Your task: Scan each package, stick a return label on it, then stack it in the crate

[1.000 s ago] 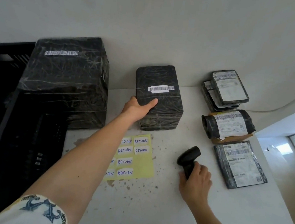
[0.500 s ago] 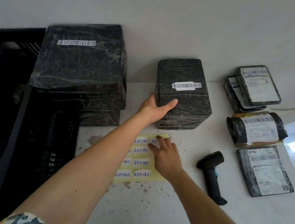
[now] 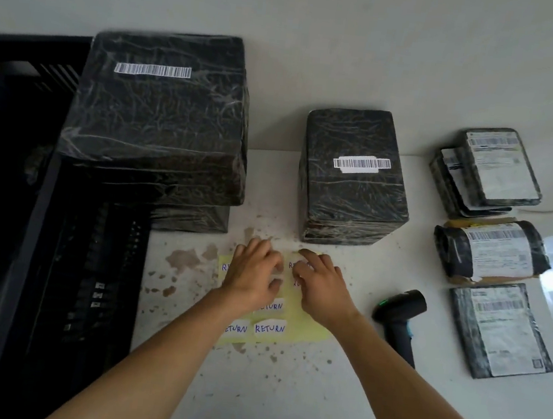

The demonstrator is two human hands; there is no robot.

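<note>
Label sheet (image 3: 302, 329) — under both hands' grip, table.

On the yellow label sheet (image 3: 304, 319) you can read "RETURN", handwritten in blue on each white sticker (image 3: 269, 329). The barcode strip (image 3: 362, 164) on the wrapped box (image 3: 354, 183) carries no digits you can read. Print on the shipping labels (image 3: 496, 251) at right is too small to read.

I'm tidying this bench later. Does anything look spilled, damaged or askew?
Yes: brown stains blotch the white table left of the label sheet, with specks around it. The rolled parcel shows torn brown wrapping.
</note>
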